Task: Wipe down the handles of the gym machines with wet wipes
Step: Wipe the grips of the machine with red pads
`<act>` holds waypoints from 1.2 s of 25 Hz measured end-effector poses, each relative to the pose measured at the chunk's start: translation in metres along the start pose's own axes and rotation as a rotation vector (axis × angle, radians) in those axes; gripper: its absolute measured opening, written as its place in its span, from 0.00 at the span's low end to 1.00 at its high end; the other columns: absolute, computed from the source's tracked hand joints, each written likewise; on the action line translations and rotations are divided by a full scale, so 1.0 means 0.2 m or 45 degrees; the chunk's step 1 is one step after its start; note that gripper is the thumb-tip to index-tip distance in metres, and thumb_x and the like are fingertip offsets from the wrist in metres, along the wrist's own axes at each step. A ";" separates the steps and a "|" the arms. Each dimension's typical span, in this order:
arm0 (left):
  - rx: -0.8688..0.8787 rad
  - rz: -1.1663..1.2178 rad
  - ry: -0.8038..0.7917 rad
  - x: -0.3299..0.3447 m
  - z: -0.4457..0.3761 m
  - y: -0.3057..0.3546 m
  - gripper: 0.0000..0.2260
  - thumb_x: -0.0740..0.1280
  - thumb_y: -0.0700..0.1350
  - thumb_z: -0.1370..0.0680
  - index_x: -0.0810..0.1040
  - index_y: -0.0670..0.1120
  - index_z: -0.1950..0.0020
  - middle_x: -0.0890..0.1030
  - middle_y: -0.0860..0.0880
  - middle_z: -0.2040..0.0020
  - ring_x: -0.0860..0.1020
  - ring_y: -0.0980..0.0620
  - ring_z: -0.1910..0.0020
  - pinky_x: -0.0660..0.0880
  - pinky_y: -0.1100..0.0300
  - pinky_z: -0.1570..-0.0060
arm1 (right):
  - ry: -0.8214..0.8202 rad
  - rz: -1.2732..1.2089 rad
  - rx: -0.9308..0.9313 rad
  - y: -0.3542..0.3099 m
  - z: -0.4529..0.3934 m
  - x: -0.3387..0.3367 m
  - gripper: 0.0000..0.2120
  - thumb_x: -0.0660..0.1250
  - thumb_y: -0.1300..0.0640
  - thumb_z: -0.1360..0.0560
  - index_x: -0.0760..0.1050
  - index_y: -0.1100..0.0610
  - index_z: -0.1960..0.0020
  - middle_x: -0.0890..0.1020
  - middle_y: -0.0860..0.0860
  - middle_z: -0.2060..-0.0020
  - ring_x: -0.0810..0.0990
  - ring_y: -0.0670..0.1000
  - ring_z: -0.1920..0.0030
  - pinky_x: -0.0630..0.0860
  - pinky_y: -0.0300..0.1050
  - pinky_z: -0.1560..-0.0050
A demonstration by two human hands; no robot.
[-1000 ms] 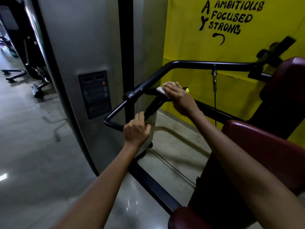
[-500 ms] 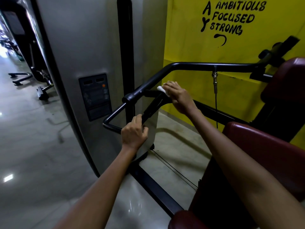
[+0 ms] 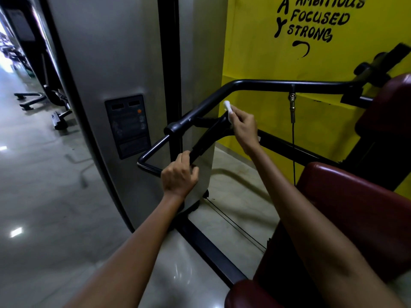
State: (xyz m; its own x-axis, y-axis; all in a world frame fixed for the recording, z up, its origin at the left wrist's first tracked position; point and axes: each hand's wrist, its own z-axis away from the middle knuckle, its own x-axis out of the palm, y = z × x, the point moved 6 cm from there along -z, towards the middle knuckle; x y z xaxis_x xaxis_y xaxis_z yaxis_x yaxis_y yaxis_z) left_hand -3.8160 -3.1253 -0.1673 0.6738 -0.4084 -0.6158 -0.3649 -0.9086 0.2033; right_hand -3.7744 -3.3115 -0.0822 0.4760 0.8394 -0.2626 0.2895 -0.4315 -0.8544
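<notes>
Big grey weight-stack housing (image 3: 106, 70) fills the left-centre, w/ a dark instruction panel (image 3: 127, 126) on its face & a black vertical strip (image 3: 169, 52) beside it. Yellow wall (image 3: 262, 52) behind on the right, black hand-painted words at top. Dark red seat pad (image 3: 360, 210) lower right, 2nd red pad (image 3: 387, 103) upper right. Glossy floor (image 3: 44, 207) on the left, other gym gear far back, too dim to name.

Black machine arm (image 3: 266, 84) runs across from the right pad, bends down to a rounded end cap, then a thinner loop bar (image 3: 151, 150) below. Angled black handle (image 3: 208, 138) slopes from the arm's junction down toward the loop.

Left hand (image 3: 179, 177) fingers curled round the handle's lower end, gripping it. Right hand (image 3: 243, 127) at the handle's upper end, pinching a white wet wipe (image 3: 229, 108), which sticks up past the fingertips, touching the handle top just under the arm
</notes>
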 end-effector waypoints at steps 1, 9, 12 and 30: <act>0.011 0.005 0.008 0.00 0.00 0.00 0.18 0.57 0.49 0.32 0.79 0.40 0.52 0.80 0.46 0.65 0.77 0.46 0.76 0.68 0.62 0.79 | -0.024 0.044 0.015 -0.01 -0.04 0.01 0.12 0.63 0.55 0.22 0.80 0.59 0.45 0.82 0.51 0.56 0.78 0.44 0.56 0.73 0.42 0.56; 0.003 0.006 -0.004 0.01 0.00 -0.01 0.18 0.57 0.50 0.32 0.79 0.41 0.52 0.80 0.46 0.65 0.77 0.46 0.75 0.69 0.62 0.80 | 0.090 0.312 -0.180 -0.01 0.03 0.04 0.14 0.62 0.60 0.22 0.75 0.62 0.38 0.75 0.60 0.38 0.73 0.53 0.36 0.66 0.40 0.35; 0.003 0.024 -0.028 0.00 0.00 0.00 0.18 0.57 0.50 0.33 0.79 0.41 0.53 0.80 0.46 0.65 0.77 0.46 0.75 0.69 0.62 0.79 | -0.095 0.492 -0.511 -0.01 0.14 0.12 0.18 0.59 0.66 0.24 0.71 0.64 0.34 0.70 0.61 0.33 0.63 0.59 0.29 0.54 0.51 0.26; -0.104 0.173 -0.472 -0.08 0.04 -0.03 0.15 0.66 0.44 0.27 0.71 0.39 0.44 0.79 0.41 0.53 0.78 0.40 0.55 0.70 0.53 0.55 | -0.431 0.987 -1.118 -0.05 0.37 0.26 0.16 0.56 0.59 0.23 0.76 0.61 0.39 0.79 0.56 0.41 0.74 0.57 0.36 0.56 0.53 0.30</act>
State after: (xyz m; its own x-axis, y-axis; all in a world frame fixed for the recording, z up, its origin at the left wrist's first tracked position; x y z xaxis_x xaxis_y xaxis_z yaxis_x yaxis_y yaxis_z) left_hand -3.8301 -3.1118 -0.1645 0.3403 -0.4794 -0.8090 -0.3724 -0.8587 0.3522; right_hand -3.8148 -3.2387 -0.1205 0.5695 0.2471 -0.7839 0.5502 -0.8232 0.1402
